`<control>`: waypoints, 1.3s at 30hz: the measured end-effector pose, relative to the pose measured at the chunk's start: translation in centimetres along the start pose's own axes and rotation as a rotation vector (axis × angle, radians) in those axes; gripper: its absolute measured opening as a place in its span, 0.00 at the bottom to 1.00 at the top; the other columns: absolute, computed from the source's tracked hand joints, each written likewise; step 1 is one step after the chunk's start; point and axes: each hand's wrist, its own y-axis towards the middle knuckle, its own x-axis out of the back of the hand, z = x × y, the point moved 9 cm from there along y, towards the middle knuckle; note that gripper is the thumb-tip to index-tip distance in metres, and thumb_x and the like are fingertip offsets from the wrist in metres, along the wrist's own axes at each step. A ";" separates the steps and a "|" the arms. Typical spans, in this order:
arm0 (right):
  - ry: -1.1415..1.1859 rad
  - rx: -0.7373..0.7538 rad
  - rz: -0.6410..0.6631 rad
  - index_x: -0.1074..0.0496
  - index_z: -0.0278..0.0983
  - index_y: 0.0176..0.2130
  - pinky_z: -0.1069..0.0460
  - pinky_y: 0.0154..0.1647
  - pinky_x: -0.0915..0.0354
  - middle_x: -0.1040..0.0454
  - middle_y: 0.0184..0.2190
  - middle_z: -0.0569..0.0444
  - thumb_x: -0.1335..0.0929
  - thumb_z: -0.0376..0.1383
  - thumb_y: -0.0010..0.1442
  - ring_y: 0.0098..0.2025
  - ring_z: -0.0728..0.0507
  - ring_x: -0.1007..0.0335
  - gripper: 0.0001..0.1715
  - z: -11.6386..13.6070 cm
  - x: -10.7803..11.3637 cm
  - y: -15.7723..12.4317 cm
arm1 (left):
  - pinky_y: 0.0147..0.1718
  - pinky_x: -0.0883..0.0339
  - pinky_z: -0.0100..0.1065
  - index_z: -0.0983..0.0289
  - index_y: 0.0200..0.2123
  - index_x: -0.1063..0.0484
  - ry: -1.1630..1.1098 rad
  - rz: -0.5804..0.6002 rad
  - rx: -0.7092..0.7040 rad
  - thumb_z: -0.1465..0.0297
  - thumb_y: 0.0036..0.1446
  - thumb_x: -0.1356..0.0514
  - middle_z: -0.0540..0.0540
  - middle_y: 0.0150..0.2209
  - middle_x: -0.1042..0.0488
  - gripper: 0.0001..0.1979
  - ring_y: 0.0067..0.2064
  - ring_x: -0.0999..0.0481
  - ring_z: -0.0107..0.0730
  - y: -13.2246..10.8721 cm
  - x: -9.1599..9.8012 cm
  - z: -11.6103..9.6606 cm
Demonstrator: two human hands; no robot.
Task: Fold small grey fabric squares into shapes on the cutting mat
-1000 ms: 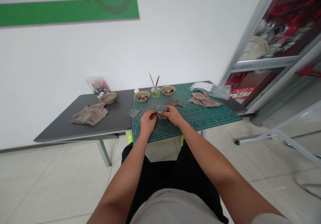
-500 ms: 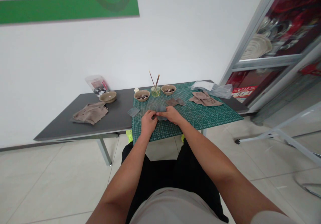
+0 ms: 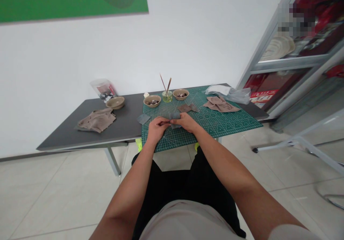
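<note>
Over the near left part of the green cutting mat (image 3: 215, 125), both my hands meet on a small grey piece of fabric (image 3: 174, 116). My right hand (image 3: 186, 121) pinches the fabric from the right. My left hand (image 3: 154, 128) is closed at its left edge, fingers together on something thin that I cannot make out. Another small grey fabric piece (image 3: 143, 118) lies flat on the dark table (image 3: 80, 132) just left of the mat.
Behind my hands stand two small bowls (image 3: 152, 100) with dark bits, a glass with sticks (image 3: 167, 96) and brown scraps (image 3: 188, 108). A beige cloth (image 3: 220, 104) and plastic bag lie at the right, another beige cloth (image 3: 96, 120), a bowl and a jar at the left.
The grey fabric, flat and showing above my hands a second ago, is now bunched lower between my fingers. My left hand has closed in at its left edge.
</note>
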 end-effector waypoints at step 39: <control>0.027 -0.008 -0.022 0.24 0.32 0.32 0.52 0.36 0.35 0.24 0.28 0.55 0.22 0.40 0.39 0.30 0.47 0.31 0.20 0.0 0.2 -0.1 | 0.35 0.36 0.31 0.61 0.28 0.32 0.169 0.050 -0.168 0.78 0.48 0.43 0.50 0.29 0.31 0.06 0.34 0.30 0.30 -1.0 -1.3 -2.6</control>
